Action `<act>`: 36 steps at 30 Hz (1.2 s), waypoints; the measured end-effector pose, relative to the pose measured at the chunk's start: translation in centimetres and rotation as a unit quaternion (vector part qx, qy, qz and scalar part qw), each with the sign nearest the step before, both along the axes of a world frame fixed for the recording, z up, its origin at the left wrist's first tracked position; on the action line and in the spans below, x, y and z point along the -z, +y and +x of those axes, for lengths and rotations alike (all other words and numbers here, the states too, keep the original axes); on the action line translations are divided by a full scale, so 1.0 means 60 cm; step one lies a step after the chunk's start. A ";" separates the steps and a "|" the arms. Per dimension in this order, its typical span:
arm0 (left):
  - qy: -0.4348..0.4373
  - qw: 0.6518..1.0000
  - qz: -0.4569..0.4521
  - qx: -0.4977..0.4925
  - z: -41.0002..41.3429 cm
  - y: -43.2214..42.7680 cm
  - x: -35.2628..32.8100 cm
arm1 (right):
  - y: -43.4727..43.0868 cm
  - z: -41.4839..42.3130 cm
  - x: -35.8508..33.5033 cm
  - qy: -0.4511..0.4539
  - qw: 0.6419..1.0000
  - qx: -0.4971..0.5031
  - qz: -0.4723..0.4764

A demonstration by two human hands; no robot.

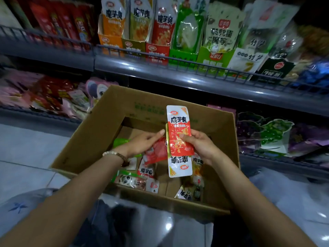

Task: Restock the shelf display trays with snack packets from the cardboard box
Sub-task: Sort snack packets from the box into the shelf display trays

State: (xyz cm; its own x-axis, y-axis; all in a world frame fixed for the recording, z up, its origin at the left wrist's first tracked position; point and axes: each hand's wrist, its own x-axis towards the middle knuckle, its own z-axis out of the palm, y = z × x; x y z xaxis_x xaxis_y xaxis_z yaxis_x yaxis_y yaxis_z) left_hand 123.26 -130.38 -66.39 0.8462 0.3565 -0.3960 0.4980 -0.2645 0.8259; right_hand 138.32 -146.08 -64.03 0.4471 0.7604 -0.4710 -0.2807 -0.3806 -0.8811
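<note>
An open cardboard box point(99, 132) stands on the floor below the shelf, with several snack packets point(146, 172) loose in its bottom. My right hand point(199, 143) grips a small stack of red and white packets point(179, 122) upright above the box, thumb across the front one. A second packet point(179, 166) of the stack hangs upside down below it. My left hand point(144, 142) holds a red packet point(158, 152) against the left edge of that stack. The red display tray point(156, 52) stands on the upper shelf between a yellow-green tray point(132, 46) and a green one point(183, 56).
A wire rail point(178, 63) runs along the front of the upper shelf point(160, 72). Orange point(108, 42), green and white trays of packets fill it. Lower shelves at left point(41, 97) and right point(277, 138) hold bagged snacks. Tiled floor point(26, 154) lies to the left.
</note>
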 end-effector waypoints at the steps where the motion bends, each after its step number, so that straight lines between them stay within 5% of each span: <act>1: 0.014 1.000 -0.018 0.016 0.000 0.003 -0.013 | 0.000 0.006 -0.005 0.003 1.000 0.014 0.006; 5: 0.021 0.996 -0.072 0.053 -0.004 0.009 -0.068 | 0.001 0.019 -0.035 0.055 0.991 0.102 0.066; 8: -0.048 0.991 -0.124 -0.017 -0.016 0.001 -0.090 | 0.006 0.022 -0.058 0.079 0.976 0.167 0.114; 18: -0.242 0.914 -0.260 -0.195 -0.017 -0.053 -0.144 | 0.060 -0.046 -0.125 -0.007 0.972 0.156 0.174; 24: -0.296 0.892 -0.227 -0.257 -0.021 -0.037 -0.166 | 0.101 -0.064 -0.157 -0.063 0.972 0.121 0.193; 32: -0.280 0.928 -0.095 -0.228 -0.062 0.035 -0.213 | 0.160 -0.004 -0.247 -0.149 0.967 -0.011 0.206; 36: -0.292 0.923 -0.080 -0.239 -0.065 0.068 -0.236 | 0.198 0.015 -0.267 -0.090 0.981 -0.028 0.169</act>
